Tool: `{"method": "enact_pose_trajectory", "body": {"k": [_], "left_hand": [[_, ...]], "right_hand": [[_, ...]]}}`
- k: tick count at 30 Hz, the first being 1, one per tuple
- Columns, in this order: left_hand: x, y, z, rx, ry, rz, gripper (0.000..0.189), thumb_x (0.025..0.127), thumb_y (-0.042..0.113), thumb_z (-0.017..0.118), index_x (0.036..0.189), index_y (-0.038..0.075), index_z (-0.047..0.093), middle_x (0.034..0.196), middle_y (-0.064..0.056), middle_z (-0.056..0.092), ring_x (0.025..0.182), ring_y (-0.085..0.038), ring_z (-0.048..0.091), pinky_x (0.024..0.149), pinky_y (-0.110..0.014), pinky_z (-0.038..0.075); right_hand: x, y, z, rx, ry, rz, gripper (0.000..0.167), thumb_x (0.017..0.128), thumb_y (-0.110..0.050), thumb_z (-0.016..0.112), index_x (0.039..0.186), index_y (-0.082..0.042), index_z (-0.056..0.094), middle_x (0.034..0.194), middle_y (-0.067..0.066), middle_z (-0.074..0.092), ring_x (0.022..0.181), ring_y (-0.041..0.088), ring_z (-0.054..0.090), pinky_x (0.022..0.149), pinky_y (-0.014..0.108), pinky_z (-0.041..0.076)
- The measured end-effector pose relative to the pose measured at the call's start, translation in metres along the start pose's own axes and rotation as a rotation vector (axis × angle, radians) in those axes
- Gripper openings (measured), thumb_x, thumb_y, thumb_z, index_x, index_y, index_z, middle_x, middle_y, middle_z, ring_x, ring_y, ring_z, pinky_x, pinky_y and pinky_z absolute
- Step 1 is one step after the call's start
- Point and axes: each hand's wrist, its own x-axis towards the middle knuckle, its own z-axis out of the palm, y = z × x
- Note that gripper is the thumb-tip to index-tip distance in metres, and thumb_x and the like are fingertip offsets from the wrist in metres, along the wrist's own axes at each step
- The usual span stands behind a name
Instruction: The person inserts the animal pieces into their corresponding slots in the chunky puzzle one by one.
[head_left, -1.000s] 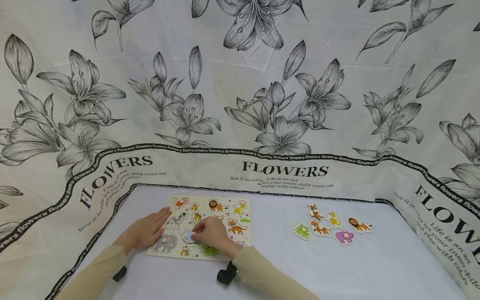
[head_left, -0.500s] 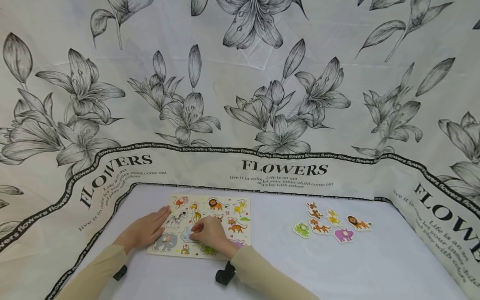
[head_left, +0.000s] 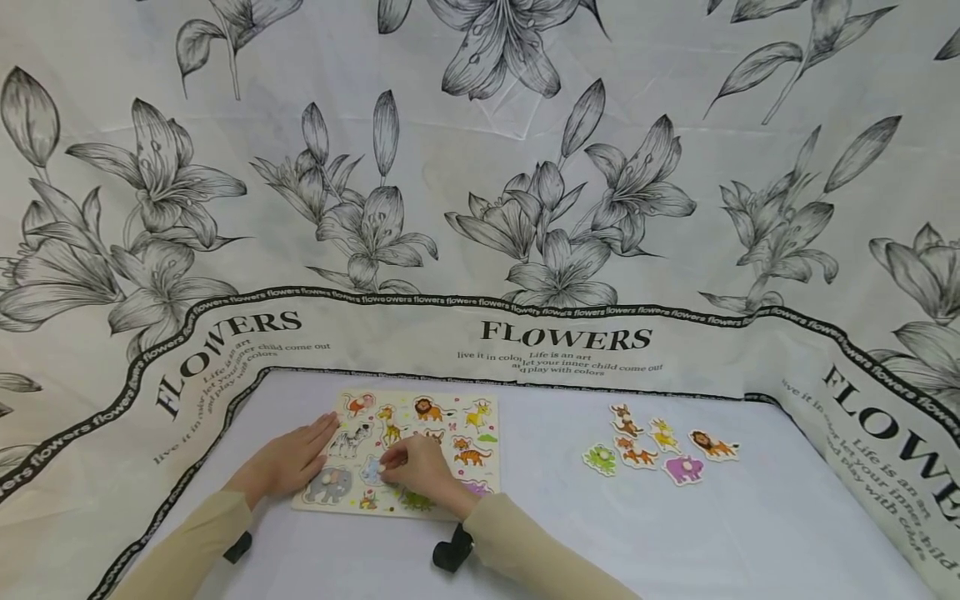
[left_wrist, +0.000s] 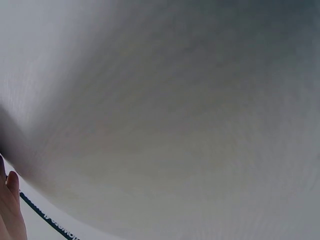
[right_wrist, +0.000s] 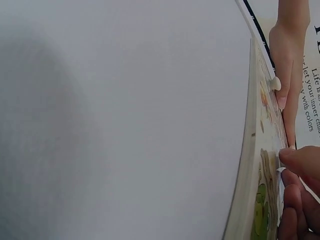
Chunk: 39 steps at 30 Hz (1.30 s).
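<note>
A wooden puzzle board (head_left: 487, 483) with printed animals lies on the left side of the table. My left hand (head_left: 288, 458) rests along its left edge with fingers extended. Thumb and fingertips of my right hand (head_left: 423, 468) pinch a light blue animal puzzle piece (head_left: 370, 472) at the board's lower middle; the hand covers part of it. From the right wrist, the right hand (right_wrist: 302, 187) shows low over the board (right_wrist: 250, 130), the left hand (right_wrist: 289, 55) beyond. An elephant piece (head_left: 328, 485) with a knob sits in the lower left corner of the board.
Several loose animal pieces lie right of the board, among them a lion (head_left: 713, 445), a purple hippo (head_left: 684, 470) and a green frog (head_left: 600, 459). Flower-printed cloth (head_left: 566, 337) rises behind the white tabletop (head_left: 555, 533). Blurred pale cloth (left_wrist: 175, 150) fills most of the left wrist view.
The light blue piece has shifted slightly and looks flatter against the board under my right fingertips. My left hand stays at the edge. The head view has moved a little.
</note>
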Motion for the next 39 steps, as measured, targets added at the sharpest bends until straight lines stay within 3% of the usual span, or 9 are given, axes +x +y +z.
{"method": "enact_pose_trajectory", "body": {"k": [6,15,32,39], "left_hand": [[0.000,-0.002,0.003,0.007,0.010,-0.008,0.054,0.098,0.023,0.045,0.143,-0.007,0.038,0.151,-0.022,0.037,0.138,-0.038,0.037,0.111,-0.047,0.038],[-0.002,-0.004,0.006,0.023,0.024,-0.009,0.054,0.098,0.023,0.045,0.143,-0.007,0.039,0.151,-0.022,0.037,0.138,-0.037,0.038,0.111,-0.046,0.039],[0.000,-0.003,0.005,0.033,0.037,0.011,0.054,0.098,0.025,0.046,0.142,-0.007,0.040,0.150,-0.022,0.038,0.137,-0.037,0.039,0.110,-0.047,0.040],[0.001,-0.002,0.003,0.039,0.014,0.011,0.055,0.098,0.026,0.045,0.142,-0.006,0.039,0.151,-0.022,0.037,0.138,-0.038,0.038,0.111,-0.047,0.039]], "right_hand": [[-0.002,0.004,-0.005,0.075,-0.071,0.022,0.021,0.077,-0.008,0.079,0.098,-0.007,0.074,0.086,0.002,0.074,0.070,-0.001,0.061,0.062,0.013,0.050],[-0.007,0.008,-0.017,0.116,-0.165,-0.038,0.027,0.079,-0.009,0.077,0.106,-0.008,0.073,0.098,0.006,0.074,0.069,-0.001,0.055,0.062,0.013,0.046],[-0.020,0.033,-0.050,0.109,-0.089,-0.098,0.030,0.081,-0.007,0.075,0.111,-0.007,0.070,0.093,0.009,0.071,0.068,0.002,0.054,0.061,0.013,0.047],[-0.028,0.046,-0.066,0.087,-0.101,-0.095,0.035,0.081,-0.009,0.075,0.116,-0.009,0.069,0.103,0.006,0.071,0.069,0.001,0.055,0.062,0.015,0.048]]}}
